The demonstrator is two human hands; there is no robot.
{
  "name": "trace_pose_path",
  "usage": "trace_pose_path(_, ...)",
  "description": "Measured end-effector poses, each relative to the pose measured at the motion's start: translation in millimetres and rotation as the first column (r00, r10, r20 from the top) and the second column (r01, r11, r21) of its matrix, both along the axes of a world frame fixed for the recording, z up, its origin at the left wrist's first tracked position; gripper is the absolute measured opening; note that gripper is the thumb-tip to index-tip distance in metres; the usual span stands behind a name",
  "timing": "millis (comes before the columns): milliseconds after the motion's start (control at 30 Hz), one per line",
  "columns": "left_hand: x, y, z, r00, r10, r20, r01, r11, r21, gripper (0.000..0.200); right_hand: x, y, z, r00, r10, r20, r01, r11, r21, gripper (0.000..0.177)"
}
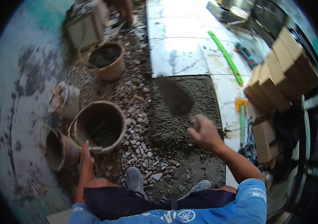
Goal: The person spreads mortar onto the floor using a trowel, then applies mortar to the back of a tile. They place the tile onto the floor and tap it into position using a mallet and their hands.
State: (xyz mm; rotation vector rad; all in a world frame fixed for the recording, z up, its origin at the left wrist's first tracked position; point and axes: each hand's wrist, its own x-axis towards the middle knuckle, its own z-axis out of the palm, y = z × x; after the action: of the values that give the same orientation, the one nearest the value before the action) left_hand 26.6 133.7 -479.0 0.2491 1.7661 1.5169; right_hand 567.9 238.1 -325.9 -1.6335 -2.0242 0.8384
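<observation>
Rubble floor, grey mortar bed [200, 97] beside laid white tiles [174, 44]: right hand [204, 132] fisted round trowel [174, 98] raised above the bed, left hand [86, 154] clasping rim of bucket [99, 103]; likely risk of mortar dropping onto tiles if blade tilts.

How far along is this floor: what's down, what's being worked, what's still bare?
Done: white tiles already lie across the far floor and along the right edge. In hand: the right hand holds a trowel over a dark mortar patch beside them; the left hand holds a bucket rim. Left: loose gravel beside the patch lies uncovered.
</observation>
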Motion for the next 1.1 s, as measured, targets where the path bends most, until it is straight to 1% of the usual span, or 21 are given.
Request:
trace_pose_path(67, 19, 2, 8, 0.972, 0.088, -0.218, -0.077, 0.995, 0.061, 0.046, -14, 17, 27, 0.979, 0.012, -0.206, 0.016, 0.991, 0.135, 0.031)
trace_pose_path(133, 17, 2, 4, 0.977, 0.097, -0.189, -0.084, 0.993, 0.079, 0.045, -36, 33, 42, 0.879, 0.002, -0.476, 0.146, 0.951, 0.274, 0.031)
trace_pose_path(167, 21, 5, 8, 0.981, 0.102, -0.163, -0.093, 0.994, 0.059, 0.046, -36, 37, 43, 0.827, -0.031, -0.561, 0.127, 0.983, 0.133, 0.027)
trace_pose_path(200, 25, 5, 12, 0.984, 0.111, -0.138, -0.108, 0.994, 0.034, 0.047, -45, 41, 27, 0.756, 0.026, -0.654, 0.154, 0.964, 0.216, 0.028)
trace_pose_path(267, 29, 6, 11, 0.981, 0.169, -0.094, -0.165, 0.985, 0.051, 0.048, -34, 39, -51, 0.921, 0.019, -0.390, 0.142, 0.914, 0.381, 0.020)
trace_pose_path(300, 25, 6, 6, 0.983, 0.180, -0.042, -0.180, 0.984, -0.001, 0.045, -32, 37, -65, 0.999, 0.031, 0.018, -0.034, 0.984, 0.176, 0.017)
trace_pose_path(333, 21, 3, 0, 0.983, 0.183, 0.011, -0.182, 0.982, -0.051, 0.044, -34, 31, -75, 0.900, 0.128, 0.417, -0.107, 0.991, -0.075, 0.016)
trace_pose_path(400, 15, 3, -29, 0.981, 0.165, 0.105, -0.184, 0.961, 0.205, 0.041, -45, 17, -94, 0.855, 0.194, 0.482, -0.074, 0.964, -0.256, 0.019)
trace_pose_path(433, 29, 10, 13, 0.960, 0.152, 0.236, -0.217, 0.934, 0.282, 0.042, -69, 17, -79, 0.815, 0.223, 0.535, -0.137, 0.971, -0.197, 0.023)
trace_pose_path(467, 29, 11, 14, 0.922, 0.312, 0.230, -0.331, 0.942, 0.052, 0.040, -84, 7, -66, 0.796, 0.257, 0.548, -0.147, 0.961, -0.236, 0.023)
trace_pose_path(533, 13, 13, 2, 0.943, 0.198, 0.266, -0.253, 0.948, 0.194, 0.036, -132, 20, -48, 0.897, 0.442, -0.007, -0.433, 0.877, -0.208, 0.024)
trace_pose_path(567, 5, 15, 5, 0.937, 0.212, 0.278, -0.270, 0.944, 0.189, 0.036, -157, 25, -41, 0.914, 0.347, -0.210, -0.405, 0.763, -0.503, 0.025)
trace_pose_path(600, -3, 20, 12, 0.943, 0.200, 0.265, -0.253, 0.950, 0.182, 0.033, -181, 29, -37, 0.917, 0.178, -0.356, -0.393, 0.554, -0.734, 0.026)
trace_pose_path(633, -8, 25, 13, 0.950, 0.183, 0.255, -0.231, 0.957, 0.174, 0.031, -201, 32, -43, 0.884, 0.134, -0.448, -0.457, 0.449, -0.768, 0.027)
trace_pose_path(767, -34, 28, -11, 0.964, 0.047, 0.262, -0.138, 0.930, 0.341, 0.027, -242, 18, -109, 0.803, -0.010, -0.596, -0.585, 0.184, -0.790, 0.037)
trace_pose_path(900, -20, 34, 10, 0.937, 0.157, 0.311, -0.254, 0.920, 0.300, 0.027, -181, -17, -133, 0.824, -0.079, -0.561, -0.553, 0.098, -0.827, 0.041)
trace_pose_path(967, -23, 32, 0, 0.936, 0.140, 0.323, -0.239, 0.926, 0.291, 0.027, -118, -29, -142, 0.863, 0.141, -0.486, -0.502, 0.111, -0.858, 0.048)
trace_pose_path(1000, -29, 33, -4, 0.938, 0.128, 0.322, -0.227, 0.929, 0.292, 0.027, -106, -34, -119, 0.954, 0.201, -0.223, -0.255, 0.156, -0.954, 0.048)
trace_pose_path(1033, -31, 30, -5, 0.944, 0.076, 0.321, -0.181, 0.933, 0.311, 0.027, -76, -45, -124, 0.927, 0.321, -0.193, -0.284, 0.269, -0.920, 0.043)
trace_pose_path(1067, -28, 35, 3, 0.947, 0.069, 0.313, -0.175, 0.930, 0.323, 0.027, -79, -46, -99, 0.972, 0.233, -0.023, -0.084, 0.253, -0.964, 0.036)
trace_pose_path(1100, -24, 40, 13, 0.948, 0.117, 0.295, -0.208, 0.931, 0.299, 0.028, -86, -36, -97, 0.953, 0.301, -0.027, -0.170, 0.461, -0.871, 0.033)
